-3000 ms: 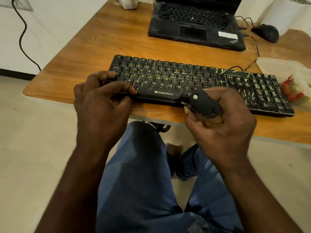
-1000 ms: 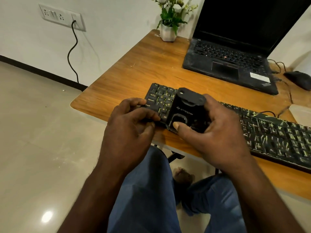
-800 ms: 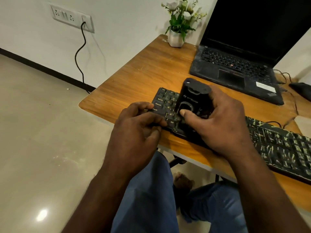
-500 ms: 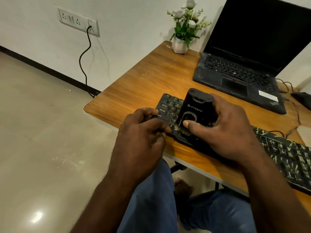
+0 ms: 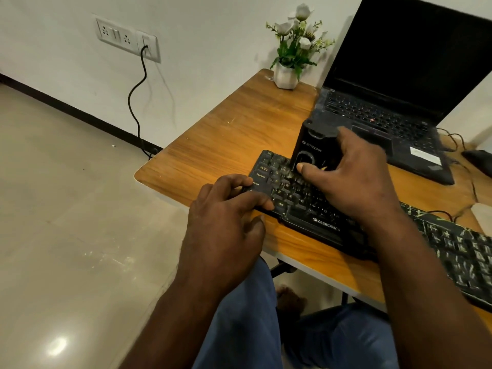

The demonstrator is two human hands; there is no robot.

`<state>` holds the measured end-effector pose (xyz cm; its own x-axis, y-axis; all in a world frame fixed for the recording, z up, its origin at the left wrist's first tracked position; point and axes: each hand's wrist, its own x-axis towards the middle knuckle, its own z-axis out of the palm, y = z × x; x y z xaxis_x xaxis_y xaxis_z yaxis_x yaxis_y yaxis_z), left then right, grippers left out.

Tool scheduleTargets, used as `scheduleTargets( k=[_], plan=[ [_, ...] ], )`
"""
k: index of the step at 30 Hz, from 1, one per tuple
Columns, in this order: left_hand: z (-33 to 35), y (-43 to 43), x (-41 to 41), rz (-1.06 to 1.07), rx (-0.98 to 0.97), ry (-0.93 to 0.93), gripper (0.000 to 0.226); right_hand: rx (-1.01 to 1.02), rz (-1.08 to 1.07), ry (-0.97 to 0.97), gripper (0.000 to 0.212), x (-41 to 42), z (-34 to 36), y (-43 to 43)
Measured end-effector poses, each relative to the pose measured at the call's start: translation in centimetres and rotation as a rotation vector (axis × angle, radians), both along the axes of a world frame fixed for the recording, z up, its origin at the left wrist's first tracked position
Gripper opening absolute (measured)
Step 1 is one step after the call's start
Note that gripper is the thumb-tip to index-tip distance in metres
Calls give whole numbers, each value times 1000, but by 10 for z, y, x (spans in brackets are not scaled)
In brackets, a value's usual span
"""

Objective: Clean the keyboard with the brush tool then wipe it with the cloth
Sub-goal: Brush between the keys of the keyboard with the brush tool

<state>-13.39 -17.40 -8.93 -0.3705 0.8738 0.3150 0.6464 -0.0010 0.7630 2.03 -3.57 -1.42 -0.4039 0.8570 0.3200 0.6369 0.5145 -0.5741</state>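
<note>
Since half a second ago the brush tool (image 5: 310, 149) has been carried from the near rows of the keyboard (image 5: 326, 225) to its far rows, so that the lower-left keys are now uncovered. Nearest the camera, blue-trousered legs (image 5: 247, 328) are seen below the table edge. The keyboard's near left corner is held by the left hand (image 5: 226, 217), whose fingers are curled over the bottom-left keys while the thumb is set against the front edge. Just beyond it, the brush tool is gripped by the right hand (image 5: 354, 182): the thumb is pressed on the tool's near face and the other fingers are wrapped round its far side. The tool, a black block, is stood nearly upright with its lower end on the upper key rows at the keyboard's left end; that end is blurred, so the bristles cannot be made out. The keyboard is laid slantwise along the near edge of the wooden table (image 5: 234, 134) and is cut off at the right of the frame. Behind the tool an open laptop (image 5: 386, 121) with a dark screen is placed, and a mouse (image 5: 479, 161) is partly seen at the right. At the table's far corner a white pot of flowers (image 5: 286, 75) is set. On the wall a socket plate (image 5: 125, 38) is fixed, from which a black cable (image 5: 135, 102) is hung to the floor.
</note>
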Motion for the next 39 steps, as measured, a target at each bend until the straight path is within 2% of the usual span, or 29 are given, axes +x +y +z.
scheduleTargets(
  k=[2, 6, 12, 17, 22, 24, 28, 33, 39],
  plan=[
    [0, 0, 0, -5, -5, 4, 30, -37, 66, -9, 51, -2, 5, 5],
    [-2, 0, -1, -12, -14, 19, 31, -265, 351, -10, 53, -6, 7, 6],
    [-2, 1, -1, -5, -28, 30, 29, -54, 187, -99, 62, -8, 10, 39],
    [-3, 1, 0, 0, -28, 33, 28, -305, 391, 38, 50, 1, 1, 39],
    [0, 3, 1, 21, -39, 34, 28, -152, 224, 138, 60, 9, -11, 48],
    [0, 4, 1, 21, -46, 31, 30, -185, 274, 136, 59, 12, -9, 48],
    [-1, 4, 1, 20, -40, 25, 31, -305, 504, 117, 57, 12, -7, 40],
    [-1, 2, 2, 20, -41, 30, 30, -106, 366, 97, 57, 7, -14, 45],
    [-2, 0, 3, 18, -39, 36, 33, -252, 578, 128, 56, 8, -12, 39]
  ],
)
